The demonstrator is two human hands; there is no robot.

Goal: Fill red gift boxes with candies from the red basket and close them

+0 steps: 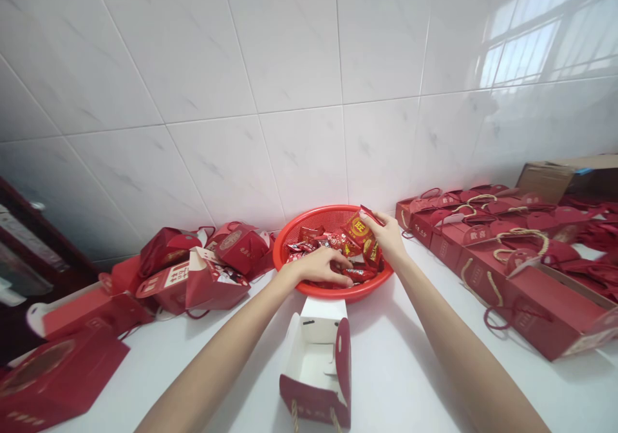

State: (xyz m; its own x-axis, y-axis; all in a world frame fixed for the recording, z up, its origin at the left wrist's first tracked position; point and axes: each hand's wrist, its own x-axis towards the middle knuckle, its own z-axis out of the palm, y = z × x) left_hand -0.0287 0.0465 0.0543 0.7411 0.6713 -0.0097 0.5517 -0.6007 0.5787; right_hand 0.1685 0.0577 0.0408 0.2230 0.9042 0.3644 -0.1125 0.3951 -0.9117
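A red plastic basket (290,227) stands against the wall, with wrapped sweets (333,240) in it. My right hand (386,233) is at the basket's right side, its fingers pinching a shiny red snack packet (358,228) with gold print. Down among the sweets reaches my left hand (324,267), palm down, fingers bent and apart, touching the wrappers near the front rim. Between my forearms sits an open red gift box (315,381), white inside, its flaps raised and rope handle hanging at the front. I see nothing inside that box.
Several red gift boxes (217,285) lie piled on the left of the white table (400,368). On the right, rows of open red boxes with rope handles (483,253) stand near a cardboard box (545,179). A tiled wall (299,150) rises behind the basket.
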